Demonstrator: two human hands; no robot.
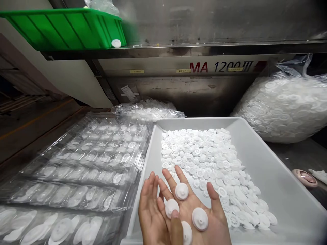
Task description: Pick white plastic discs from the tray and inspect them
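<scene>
- Four white discs (200, 219) lie in your palm, stub side up; hold them level and apart so that each face can be looked over.
- Your right hand (190, 205) is spread nearly flat, palm up, bearing the discs without gripping; a slight cup would likely stop them sliding off.
- Your left hand (153, 212) is half curled beside it, thumb resting on one disc; whether a finger pinches it from below, you cannot tell here. Press lightly, by the rim, to spare the stub.
- Work low over the grey tub (276, 183), so that a dropped disc would land among the loose discs (199, 153) inside.
- Mind your left elbow: the clear trays (141, 149), filled with discs, stand just beside the tub and look easy to jog.
- Leave the bulging clear bag (286, 109) to your right undisturbed.
</scene>
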